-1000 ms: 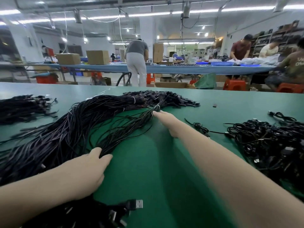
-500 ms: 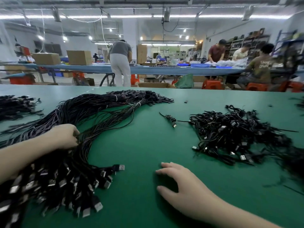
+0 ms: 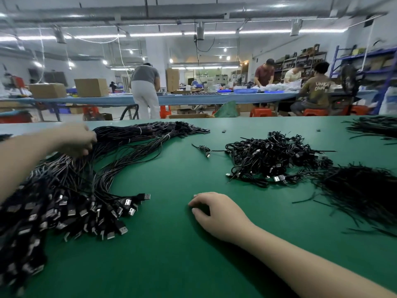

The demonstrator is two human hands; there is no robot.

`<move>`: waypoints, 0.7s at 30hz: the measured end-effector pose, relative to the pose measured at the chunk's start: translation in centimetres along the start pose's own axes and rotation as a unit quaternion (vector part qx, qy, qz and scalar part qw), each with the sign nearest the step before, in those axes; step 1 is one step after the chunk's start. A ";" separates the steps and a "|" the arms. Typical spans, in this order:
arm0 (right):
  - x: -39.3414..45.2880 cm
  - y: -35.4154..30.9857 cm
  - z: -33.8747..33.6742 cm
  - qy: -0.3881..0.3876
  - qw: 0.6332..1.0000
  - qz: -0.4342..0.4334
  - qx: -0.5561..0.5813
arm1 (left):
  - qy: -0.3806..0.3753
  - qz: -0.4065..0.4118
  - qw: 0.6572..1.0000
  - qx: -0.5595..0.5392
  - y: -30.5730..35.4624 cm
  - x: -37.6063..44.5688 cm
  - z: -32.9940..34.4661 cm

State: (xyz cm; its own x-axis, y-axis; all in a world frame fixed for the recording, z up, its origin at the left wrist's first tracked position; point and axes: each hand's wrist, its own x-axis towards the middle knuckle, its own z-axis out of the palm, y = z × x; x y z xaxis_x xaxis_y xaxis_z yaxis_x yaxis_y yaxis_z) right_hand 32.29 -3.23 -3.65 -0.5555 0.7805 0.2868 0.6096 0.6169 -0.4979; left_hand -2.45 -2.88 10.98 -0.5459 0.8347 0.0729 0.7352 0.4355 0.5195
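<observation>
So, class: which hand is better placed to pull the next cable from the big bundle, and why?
Left. The left hand grips the cable bundle; the right hand rests on the green table, touching no cable.

green bench [image 3: 171, 265] | tangled cable pile [image 3: 272, 155] mid-right | lone cable [image 3: 203, 148] just left of it | black strand heap [image 3: 361, 190] far right | cardboard boxes [image 3: 91, 87] on rear bench [image 3: 193, 99] | red stools [image 3: 261, 112] beneath
</observation>
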 end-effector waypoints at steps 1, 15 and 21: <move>-0.1 -0.1 0.0 -0.003 1.000 -0.002 -0.005 | -0.033 0.028 0.990 0.131 -0.6 -0.7 1.8; 0.4 0.5 0.1 0.007 1.000 -0.014 -0.001 | -0.064 -0.010 0.963 0.262 -1.8 -2.8 4.9; 0.2 0.3 0.1 0.005 1.000 -0.020 -0.015 | -0.118 0.054 0.939 0.318 -0.1 -4.2 7.5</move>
State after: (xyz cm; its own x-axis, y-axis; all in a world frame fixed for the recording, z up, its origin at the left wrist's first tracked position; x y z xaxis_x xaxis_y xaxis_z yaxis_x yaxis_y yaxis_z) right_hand 32.29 -2.97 -3.83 -0.5741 0.7563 0.3137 0.6039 0.6498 -0.4616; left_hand 2.77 -3.90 4.21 -0.4054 0.9044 -0.1333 0.9134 0.3948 -0.0989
